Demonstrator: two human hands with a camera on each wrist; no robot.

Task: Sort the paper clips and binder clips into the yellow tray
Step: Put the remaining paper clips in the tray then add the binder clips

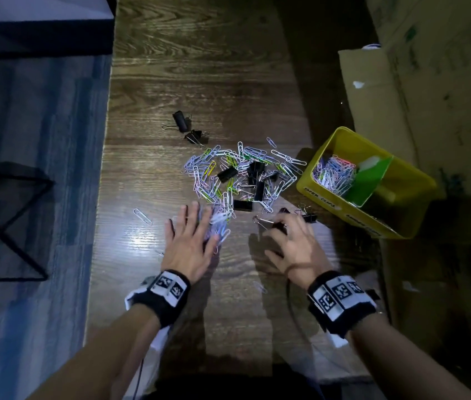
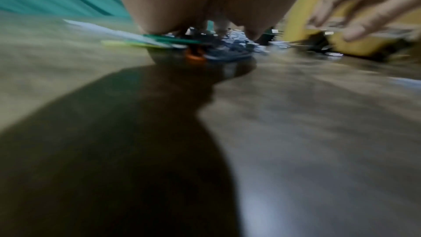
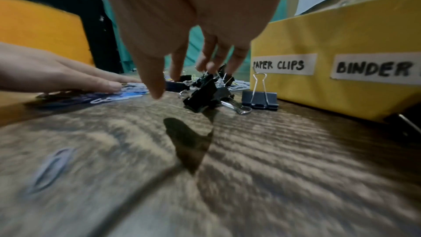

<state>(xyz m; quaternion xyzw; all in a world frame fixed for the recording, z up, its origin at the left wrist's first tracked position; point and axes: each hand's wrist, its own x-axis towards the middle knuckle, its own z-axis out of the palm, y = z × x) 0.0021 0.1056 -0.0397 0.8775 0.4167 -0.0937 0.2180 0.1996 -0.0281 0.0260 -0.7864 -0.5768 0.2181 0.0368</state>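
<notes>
My left wrist view is coming through smeared, so under my left hand (image 1: pixel 188 246) I am making out only blurred streaks of coloured wire. From the head view, that hand is lying flat with fingers straight and spread, pressing on the near edge of the loose heap of coloured wire paper clips (image 1: pixel 228 171) on the dark wood-grain table (image 1: pixel 199 67). My right hand (image 1: pixel 292 243) is curling its fingers down around a small black metal binder clip with silver wire handles (image 3: pixel 202 95), lifting it by the handles so it is hanging tilted just above the tabletop. A second black binder clip (image 3: pixel 259 99) is standing just beside the yellow plastic tray (image 1: pixel 341 140), whose paper labels are reading "PAPER CLIPS" and "BINDER", the latter cut off. Paper clips are filling the tray's left compartment; a green divider (image 1: pixel 370 180) is hiding much of the other.
</notes>
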